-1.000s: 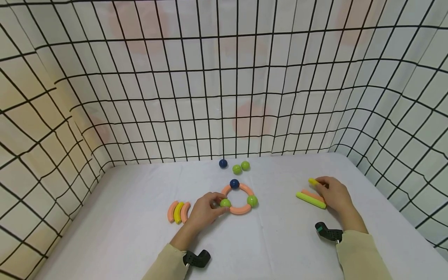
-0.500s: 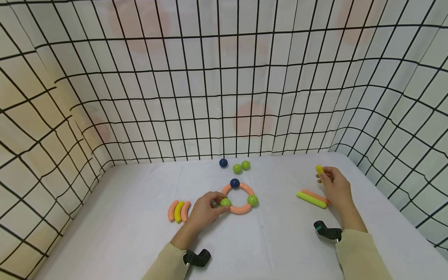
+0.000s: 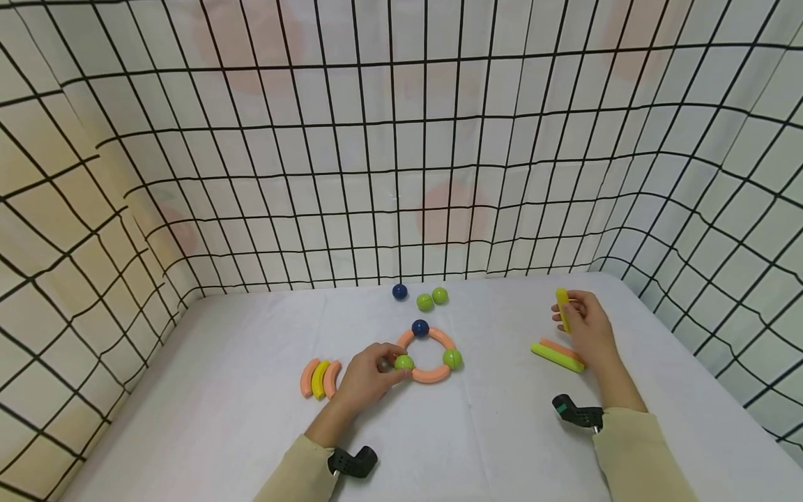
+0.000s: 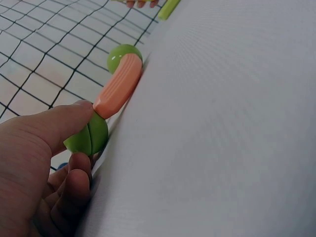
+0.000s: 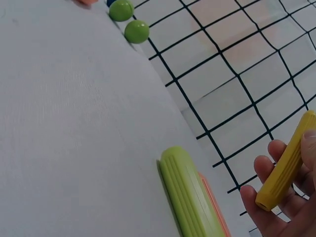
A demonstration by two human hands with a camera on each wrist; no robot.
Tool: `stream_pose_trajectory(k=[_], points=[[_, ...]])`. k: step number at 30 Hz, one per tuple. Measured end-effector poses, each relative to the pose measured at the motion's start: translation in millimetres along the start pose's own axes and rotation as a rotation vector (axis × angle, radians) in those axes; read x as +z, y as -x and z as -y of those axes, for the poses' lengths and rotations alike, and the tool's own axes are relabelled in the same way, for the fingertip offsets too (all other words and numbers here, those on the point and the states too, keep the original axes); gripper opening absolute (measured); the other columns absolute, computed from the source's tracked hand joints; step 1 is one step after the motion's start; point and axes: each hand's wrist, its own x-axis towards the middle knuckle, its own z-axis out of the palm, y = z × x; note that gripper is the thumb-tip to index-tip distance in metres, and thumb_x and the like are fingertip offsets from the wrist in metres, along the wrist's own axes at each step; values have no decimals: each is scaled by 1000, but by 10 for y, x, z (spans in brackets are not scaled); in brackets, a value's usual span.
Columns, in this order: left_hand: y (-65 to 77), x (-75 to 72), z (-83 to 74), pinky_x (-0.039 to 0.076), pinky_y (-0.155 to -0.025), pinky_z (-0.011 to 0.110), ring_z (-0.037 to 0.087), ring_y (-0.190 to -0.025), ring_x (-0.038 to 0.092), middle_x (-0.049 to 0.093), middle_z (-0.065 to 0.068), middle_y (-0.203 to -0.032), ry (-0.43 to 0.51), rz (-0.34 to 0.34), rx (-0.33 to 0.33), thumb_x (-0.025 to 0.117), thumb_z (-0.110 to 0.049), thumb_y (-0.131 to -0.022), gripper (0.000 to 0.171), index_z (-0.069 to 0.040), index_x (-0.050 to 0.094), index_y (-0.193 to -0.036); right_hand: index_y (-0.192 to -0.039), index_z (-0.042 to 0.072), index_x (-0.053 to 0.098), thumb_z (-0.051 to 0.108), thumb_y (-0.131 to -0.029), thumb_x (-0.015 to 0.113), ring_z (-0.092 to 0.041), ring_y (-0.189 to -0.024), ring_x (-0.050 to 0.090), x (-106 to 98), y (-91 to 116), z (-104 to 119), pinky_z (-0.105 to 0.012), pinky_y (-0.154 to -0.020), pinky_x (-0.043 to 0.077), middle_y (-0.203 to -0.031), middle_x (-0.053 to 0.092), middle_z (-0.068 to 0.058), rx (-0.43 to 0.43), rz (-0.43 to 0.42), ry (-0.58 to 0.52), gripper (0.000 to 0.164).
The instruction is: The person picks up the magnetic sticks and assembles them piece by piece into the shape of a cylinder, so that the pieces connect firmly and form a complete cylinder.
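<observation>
A black grid (image 3: 425,122) is standing behind, and in front of it the white tabletop (image 3: 502,439) is carrying all the pieces. The left hand (image 3: 366,376) is resting at the left side of a ring (image 3: 430,377), where orange arcs and balls are meeting; one joint is hiding behind its fingers. The right hand (image 3: 592,336) is holding a yellow stick (image 3: 563,310) between thumb and fingers, well apart from the ring, and it seems to be hanging above the tabletop. For good control, I think these fingers should be gripping near the stick's middle, leaving both ends free. Just nearer, a lime stick (image 3: 557,358) and an orange stick (image 3: 560,348) are lying together; the hand should be avoiding them. On the other side, three short arcs (image 3: 320,380) are lying in a row. Smallest are the balls: the left thumb and fingers are pinching the green ball (image 3: 404,362) of the ring. This pinch should be staying light, because pulling may be opening a joint. Three loose balls (image 3: 424,302) are lying behind the ring.
</observation>
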Motion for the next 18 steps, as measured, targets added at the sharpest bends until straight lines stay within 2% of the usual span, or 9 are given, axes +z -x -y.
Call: stream_pose_trajectory(k=[5,10,13,15,18], points=[[1,3,3,46,-61,20,12,-81,54,65,-3,-101,10,2,1,77,-30,-88,32,-21,70,-117,-147,1,32,20,-109,36,4,-93,58,43,0,52,-16,-79,56,-130,56,-25,-19,87,-21,42],[1,4,3,45,-61,21,12,-81,54,64,-3,-100,12,7,-3,77,-30,-88,32,-21,70,-117,-149,1,35,20,-109,40,-21,-107,63,105,7,106,-17,-82,56,-131,56,-25,-16,153,11,45],[-1,4,3,46,-62,21,12,-81,54,64,-3,-100,11,5,-2,77,-30,-88,31,-21,70,-117,-149,3,39,23,-108,43,-33,-113,62,148,8,126,-19,-79,57,-131,58,-24,-5,173,27,45],[-3,4,2,46,-62,21,12,-81,54,64,-3,-100,8,3,-3,77,-30,-88,31,-21,70,-117,-148,6,41,26,-108,45,-33,-113,62,175,9,137,-22,-76,58,-131,59,-22,-8,176,38,45],[-7,6,6,45,-62,21,12,-81,54,65,-4,-100,2,1,-3,77,-31,-88,31,-22,70,-116,-146,9,42,31,-106,47,-25,-109,63,217,18,158,-27,-72,59,-131,61,-19,-12,171,45,46]])
